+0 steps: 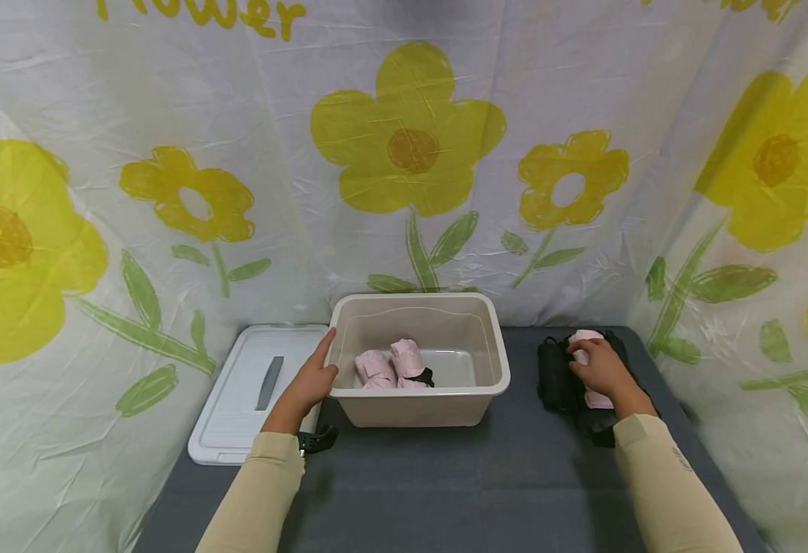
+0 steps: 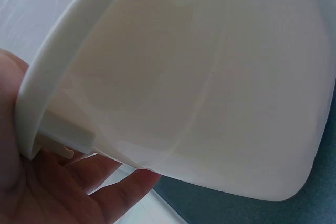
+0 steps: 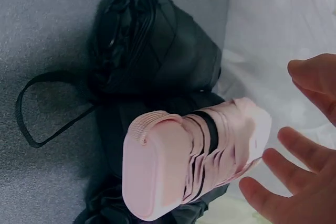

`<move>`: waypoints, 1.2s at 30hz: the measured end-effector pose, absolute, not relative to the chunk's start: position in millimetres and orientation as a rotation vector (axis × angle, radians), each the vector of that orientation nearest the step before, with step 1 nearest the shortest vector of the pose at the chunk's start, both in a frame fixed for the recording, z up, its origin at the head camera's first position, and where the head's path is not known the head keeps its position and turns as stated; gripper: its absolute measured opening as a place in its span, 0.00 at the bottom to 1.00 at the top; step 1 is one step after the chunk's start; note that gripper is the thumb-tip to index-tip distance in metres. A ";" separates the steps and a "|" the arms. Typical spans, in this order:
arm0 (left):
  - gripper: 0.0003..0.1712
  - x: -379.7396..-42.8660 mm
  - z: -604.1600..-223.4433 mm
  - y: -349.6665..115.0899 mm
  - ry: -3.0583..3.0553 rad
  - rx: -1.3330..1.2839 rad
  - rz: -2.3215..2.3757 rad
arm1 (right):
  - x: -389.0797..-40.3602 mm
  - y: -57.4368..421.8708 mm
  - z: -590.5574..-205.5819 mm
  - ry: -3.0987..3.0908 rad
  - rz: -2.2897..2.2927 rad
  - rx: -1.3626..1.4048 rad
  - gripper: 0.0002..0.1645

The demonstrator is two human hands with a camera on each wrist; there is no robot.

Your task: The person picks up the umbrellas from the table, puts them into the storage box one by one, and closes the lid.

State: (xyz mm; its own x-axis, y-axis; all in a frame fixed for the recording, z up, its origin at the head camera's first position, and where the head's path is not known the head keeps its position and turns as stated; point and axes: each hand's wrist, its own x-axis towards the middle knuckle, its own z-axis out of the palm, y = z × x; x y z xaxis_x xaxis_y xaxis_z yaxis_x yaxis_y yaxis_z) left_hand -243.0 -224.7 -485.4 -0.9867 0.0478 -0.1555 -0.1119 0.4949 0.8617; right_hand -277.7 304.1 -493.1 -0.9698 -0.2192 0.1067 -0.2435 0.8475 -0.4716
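Observation:
A beige plastic bin (image 1: 411,409) stands at the table's far side, and two folded pink umbrellas (image 1: 375,370) lie inside it on the left. My left hand (image 1: 312,382) holds the bin's left rim; in the left wrist view its fingers (image 2: 123,195) reach beneath the rim. At the right, my right hand (image 1: 601,369) is over another folded pink umbrella (image 3: 210,148) with a black band round it. Its fingers are spread and stand slightly apart from the umbrella in the right wrist view. Beneath and beside that umbrella lie black folded umbrellas (image 3: 157,45), one with a wrist loop.
A white lid (image 1: 234,392) with a grey handle lies left of the bin. The dark grey table (image 1: 432,491) extends in front. Flower-printed curtains (image 1: 293,253) hang close behind the table and along both sides.

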 end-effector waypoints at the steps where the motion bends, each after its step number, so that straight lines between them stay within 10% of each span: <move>1: 0.45 -243.0 -485.2 -224.7 2.570 -0.060 1.509 | -277.9 304.7 -493.7 -2.973 0.769 0.363 0.21; 36: 0.45 -241.1 -482.5 -222.9 2.573 -0.084 1.517 | -297.7 309.4 -507.3 -3.354 0.519 -0.014 0.33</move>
